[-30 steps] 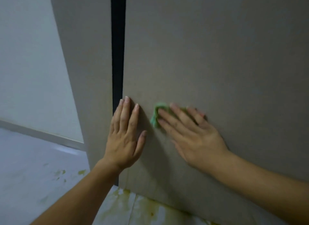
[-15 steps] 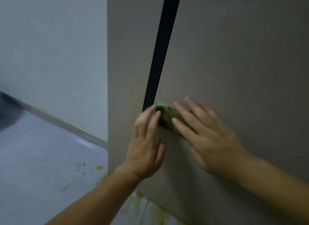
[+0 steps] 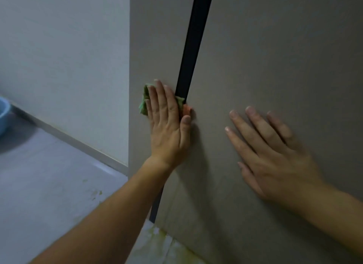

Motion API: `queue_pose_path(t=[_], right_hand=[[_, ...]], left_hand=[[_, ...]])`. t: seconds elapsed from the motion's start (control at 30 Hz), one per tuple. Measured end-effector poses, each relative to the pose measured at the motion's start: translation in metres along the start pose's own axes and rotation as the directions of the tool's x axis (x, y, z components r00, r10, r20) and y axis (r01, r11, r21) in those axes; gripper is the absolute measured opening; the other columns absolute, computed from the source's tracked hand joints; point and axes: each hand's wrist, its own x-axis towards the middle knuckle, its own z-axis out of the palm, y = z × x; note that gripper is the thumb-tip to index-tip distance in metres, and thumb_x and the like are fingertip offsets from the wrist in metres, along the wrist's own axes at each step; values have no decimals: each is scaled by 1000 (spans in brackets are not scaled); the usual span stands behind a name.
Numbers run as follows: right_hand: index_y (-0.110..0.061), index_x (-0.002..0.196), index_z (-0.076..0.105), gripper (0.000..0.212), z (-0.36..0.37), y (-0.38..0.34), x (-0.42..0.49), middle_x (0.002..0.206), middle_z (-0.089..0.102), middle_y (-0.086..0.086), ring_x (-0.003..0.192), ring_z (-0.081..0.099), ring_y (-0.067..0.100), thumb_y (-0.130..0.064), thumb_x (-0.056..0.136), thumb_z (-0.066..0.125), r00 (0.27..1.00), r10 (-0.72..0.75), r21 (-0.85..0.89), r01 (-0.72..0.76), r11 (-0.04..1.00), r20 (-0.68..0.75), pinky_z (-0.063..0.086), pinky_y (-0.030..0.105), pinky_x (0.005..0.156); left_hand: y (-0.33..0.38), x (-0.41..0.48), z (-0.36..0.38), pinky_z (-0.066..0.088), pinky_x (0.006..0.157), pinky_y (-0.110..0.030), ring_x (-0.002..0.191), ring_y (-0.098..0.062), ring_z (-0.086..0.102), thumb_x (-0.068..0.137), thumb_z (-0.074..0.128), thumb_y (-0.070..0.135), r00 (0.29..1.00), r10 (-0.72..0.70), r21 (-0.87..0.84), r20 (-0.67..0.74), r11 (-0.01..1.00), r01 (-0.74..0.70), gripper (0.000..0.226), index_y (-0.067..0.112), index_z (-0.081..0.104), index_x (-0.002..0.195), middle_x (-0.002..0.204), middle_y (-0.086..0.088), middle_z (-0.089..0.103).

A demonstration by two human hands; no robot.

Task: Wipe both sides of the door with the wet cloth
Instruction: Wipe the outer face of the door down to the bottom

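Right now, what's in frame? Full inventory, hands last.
door: 1, grey-brown, fills the right of the view
side panel: 1, same grey-brown, left of the strip
strip: 1, black, runs top to bottom between side panel and door
cloth: 1, green with an orange patch, across the strip, mostly on the side panel
basin: 1, light blue, far left edge, mostly cut off
wall: 1, pale grey, left
skirting: 1, grey, foot of the wall
floor: 1, grey, lower left
stains: several, yellowish, floor below the door
left hand: 1, flat fingers press the cloth
right hand: 1, flat on the door, holds nothing
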Motion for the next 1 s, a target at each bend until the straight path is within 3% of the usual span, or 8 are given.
queue_pose_path(t=[0.13,0.27,0.37,0.5,0.7,0.77,0.87,1.0], right_hand=[[-8,159,30,71,6,-10,5,170,14,16,156,12,40,-39,97,43,1000,9,-37,-9,999,14,11,60,125],[-9,160,29,72,4,-12,4,170,14,17,156,12,40,-38,96,44,1000,17,-71,-15,997,26,12,61,124],[-9,158,33,71,3,-12,6,169,16,16,156,14,39,-39,95,46,1000,15,-63,-14,998,5,11,60,125],[-9,157,36,70,5,-14,6,169,19,15,156,17,39,-39,95,47,999,32,-19,-32,999,-18,11,59,125],[-3,157,33,73,11,-28,10,168,20,17,155,19,38,-40,96,46,1000,-1,-5,1,1000,-2,14,58,125],[-2,157,32,72,16,-38,15,168,20,17,155,18,38,-39,97,46,1000,-26,24,25,999,4,14,58,125],[-1,158,30,70,23,-53,30,169,17,18,156,15,38,-38,99,43,999,-44,36,43,998,21,12,58,125],[-1,159,25,68,27,-63,38,169,12,19,157,10,38,-37,102,35,999,-34,30,33,999,36,9,58,126]], left_hand=[[4,-22,5,-7,124,-59,155,-35,-15,107,16,50,996,49,63,70,997,-53,69,14,-11,160,168,-8,-21],[0,-44,-3,-4,124,-61,154,-41,-15,107,17,53,978,139,104,157,982,-157,69,23,-15,159,166,-13,-21],[-9,-7,-7,-13,124,-52,152,-44,-18,106,20,53,999,15,91,46,996,-19,69,26,-16,159,164,-31,-14],[-20,27,-6,-14,123,-51,152,-49,-15,108,24,44,989,-94,-11,-111,996,93,62,13,8,160,163,-35,-9],[-2,-75,6,-6,125,-54,154,-40,-16,109,21,49,974,129,37,187,990,-139,66,27,-15,160,166,-12,-26],[-13,-66,6,-7,126,-50,155,-35,-16,108,22,48,989,67,29,129,997,-71,69,23,-18,159,166,-9,-26],[-31,-31,-4,-9,126,-49,156,-32,-17,105,30,41,981,-196,-56,4,979,196,75,15,-17,158,167,-15,-17],[-22,-46,2,-7,126,-54,156,-32,-17,105,28,37,952,-303,-101,36,947,305,73,5,-12,158,168,-19,-17]])
